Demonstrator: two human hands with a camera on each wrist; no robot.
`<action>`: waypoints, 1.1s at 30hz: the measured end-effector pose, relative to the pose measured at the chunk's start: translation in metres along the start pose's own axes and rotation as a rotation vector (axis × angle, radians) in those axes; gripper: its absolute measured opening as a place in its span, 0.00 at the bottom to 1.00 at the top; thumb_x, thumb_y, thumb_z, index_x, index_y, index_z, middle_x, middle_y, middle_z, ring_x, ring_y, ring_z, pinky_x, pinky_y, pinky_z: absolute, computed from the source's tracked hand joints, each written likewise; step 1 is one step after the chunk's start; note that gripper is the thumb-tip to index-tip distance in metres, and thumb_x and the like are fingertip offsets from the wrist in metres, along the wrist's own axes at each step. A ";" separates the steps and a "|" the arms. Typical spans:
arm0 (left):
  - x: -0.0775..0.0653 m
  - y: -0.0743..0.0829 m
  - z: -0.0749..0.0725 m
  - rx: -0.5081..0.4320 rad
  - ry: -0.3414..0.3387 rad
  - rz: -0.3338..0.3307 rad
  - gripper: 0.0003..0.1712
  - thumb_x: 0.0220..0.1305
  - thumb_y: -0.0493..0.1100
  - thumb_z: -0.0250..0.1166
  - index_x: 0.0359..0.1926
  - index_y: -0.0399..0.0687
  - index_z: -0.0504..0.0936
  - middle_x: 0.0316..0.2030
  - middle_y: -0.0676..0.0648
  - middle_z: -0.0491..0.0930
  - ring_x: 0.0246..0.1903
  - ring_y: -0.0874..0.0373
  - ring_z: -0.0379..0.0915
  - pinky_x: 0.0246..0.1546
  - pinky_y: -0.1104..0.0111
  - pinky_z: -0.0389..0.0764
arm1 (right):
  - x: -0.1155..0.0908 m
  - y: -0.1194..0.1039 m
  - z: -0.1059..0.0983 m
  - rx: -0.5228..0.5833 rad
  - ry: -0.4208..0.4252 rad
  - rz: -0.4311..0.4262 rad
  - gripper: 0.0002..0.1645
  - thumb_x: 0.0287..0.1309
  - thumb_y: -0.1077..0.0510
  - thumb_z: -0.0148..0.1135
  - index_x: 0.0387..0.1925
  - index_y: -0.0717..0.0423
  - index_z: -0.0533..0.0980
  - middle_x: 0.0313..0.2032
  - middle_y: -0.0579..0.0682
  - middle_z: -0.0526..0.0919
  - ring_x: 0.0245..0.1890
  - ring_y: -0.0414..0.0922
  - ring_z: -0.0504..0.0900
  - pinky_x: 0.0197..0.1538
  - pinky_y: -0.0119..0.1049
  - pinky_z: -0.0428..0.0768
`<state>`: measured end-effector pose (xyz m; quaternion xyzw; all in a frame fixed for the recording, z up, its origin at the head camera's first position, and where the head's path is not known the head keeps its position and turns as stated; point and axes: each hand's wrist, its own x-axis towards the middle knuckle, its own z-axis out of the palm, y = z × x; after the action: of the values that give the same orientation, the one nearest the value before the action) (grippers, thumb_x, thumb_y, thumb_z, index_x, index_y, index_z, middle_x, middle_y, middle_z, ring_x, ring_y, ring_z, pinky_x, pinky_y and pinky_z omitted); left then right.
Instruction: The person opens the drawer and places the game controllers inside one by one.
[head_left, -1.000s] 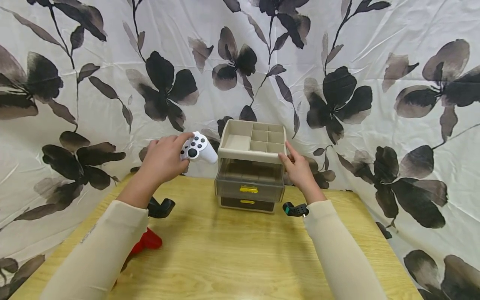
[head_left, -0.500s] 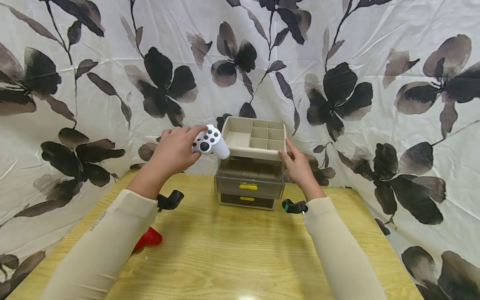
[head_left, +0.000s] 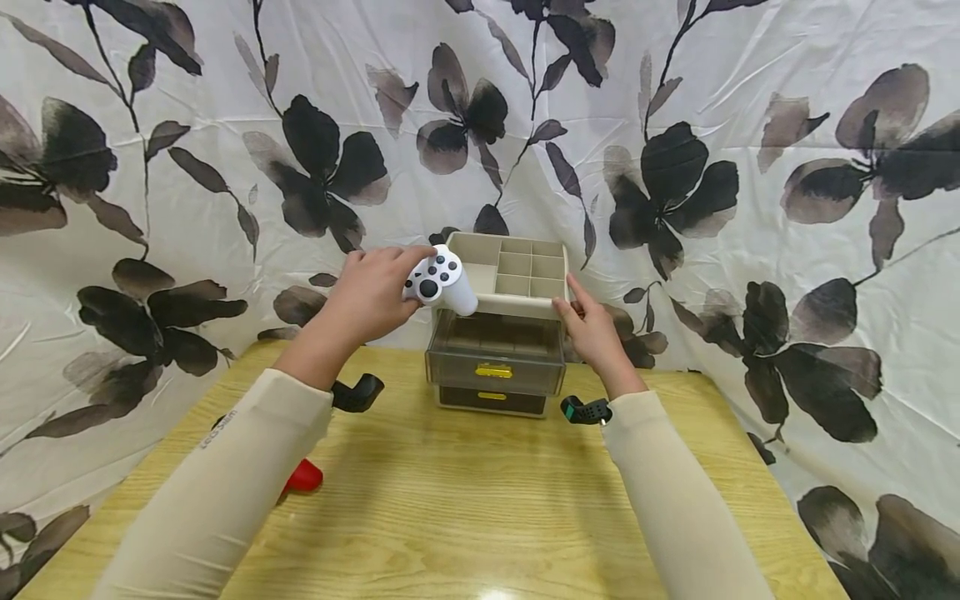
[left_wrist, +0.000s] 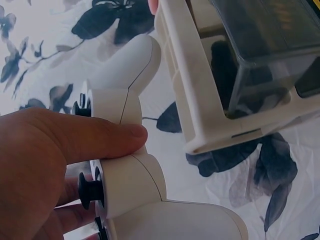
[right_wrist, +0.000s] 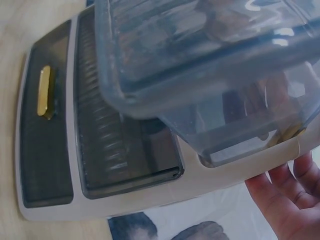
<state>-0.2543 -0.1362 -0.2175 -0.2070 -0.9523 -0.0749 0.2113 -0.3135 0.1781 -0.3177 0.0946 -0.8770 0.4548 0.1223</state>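
My left hand [head_left: 375,292] holds a white game controller [head_left: 459,293], which overlaps the front left corner of a cream desktop organizer [head_left: 517,306] in the head view. The thumb lies across the controller [left_wrist: 132,182] in the left wrist view, with one grip end pointing toward the organizer frame [left_wrist: 197,102]. On top, the organizer has a wide section at left and several small compartments at right. A smoky clear drawer [head_left: 517,358] sticks out below. My right hand [head_left: 594,332] grips the organizer's upper right side, fingers [right_wrist: 287,190] against the cream frame.
Part of a red object [head_left: 303,477] shows on the wooden table [head_left: 450,500] beside the left sleeve, which hides the rest. A floral cloth [head_left: 675,83] hangs close behind the organizer. Below the protruding drawer sits a dark lower drawer [head_left: 465,398] with a yellow handle.
My left hand has carried the white controller rightward from beside the organizer to over its front left corner. The right hand keeps its grip on the organizer's side.
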 end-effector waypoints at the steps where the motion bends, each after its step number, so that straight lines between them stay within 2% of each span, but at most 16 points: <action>1: 0.001 0.002 0.000 0.004 0.001 0.005 0.38 0.55 0.44 0.71 0.67 0.56 0.68 0.54 0.41 0.79 0.52 0.41 0.75 0.51 0.46 0.68 | 0.000 0.000 0.000 -0.003 0.000 -0.001 0.39 0.67 0.33 0.46 0.75 0.35 0.50 0.38 0.52 0.73 0.35 0.48 0.73 0.41 0.40 0.73; 8: 0.009 0.012 0.002 0.002 -0.007 0.034 0.38 0.56 0.44 0.71 0.67 0.56 0.68 0.56 0.41 0.78 0.55 0.41 0.74 0.54 0.45 0.68 | 0.004 0.000 -0.001 -0.002 0.007 -0.013 0.40 0.67 0.33 0.46 0.75 0.35 0.50 0.36 0.52 0.74 0.32 0.48 0.74 0.39 0.41 0.74; 15: 0.017 0.024 0.004 -0.018 -0.010 0.061 0.36 0.57 0.43 0.70 0.66 0.58 0.68 0.52 0.43 0.79 0.54 0.45 0.74 0.57 0.45 0.67 | 0.007 -0.001 0.000 -0.010 0.003 -0.022 0.40 0.67 0.33 0.46 0.75 0.35 0.50 0.35 0.51 0.73 0.31 0.47 0.73 0.39 0.40 0.73; 19: 0.021 0.030 0.006 -0.044 -0.012 0.085 0.37 0.57 0.42 0.69 0.67 0.58 0.68 0.54 0.44 0.79 0.55 0.44 0.73 0.59 0.46 0.65 | 0.006 -0.002 -0.001 -0.020 0.004 -0.027 0.40 0.67 0.32 0.45 0.75 0.35 0.50 0.35 0.52 0.73 0.32 0.48 0.73 0.39 0.40 0.73; 25: 0.027 0.040 0.016 -0.040 -0.014 0.148 0.37 0.56 0.42 0.70 0.67 0.57 0.68 0.55 0.44 0.79 0.55 0.43 0.73 0.60 0.46 0.66 | 0.002 -0.001 -0.002 -0.020 0.000 -0.009 0.40 0.67 0.33 0.46 0.75 0.36 0.51 0.35 0.52 0.74 0.31 0.47 0.73 0.37 0.39 0.73; 33: 0.034 0.054 0.027 -0.033 -0.013 0.191 0.36 0.57 0.44 0.70 0.67 0.57 0.69 0.57 0.44 0.78 0.57 0.45 0.74 0.59 0.47 0.69 | 0.002 -0.002 -0.005 -0.033 -0.007 0.015 0.39 0.67 0.34 0.48 0.75 0.34 0.51 0.33 0.52 0.77 0.30 0.50 0.77 0.31 0.37 0.74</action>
<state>-0.2695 -0.0693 -0.2238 -0.3008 -0.9282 -0.0687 0.2081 -0.3142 0.1812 -0.3131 0.0873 -0.8855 0.4409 0.1173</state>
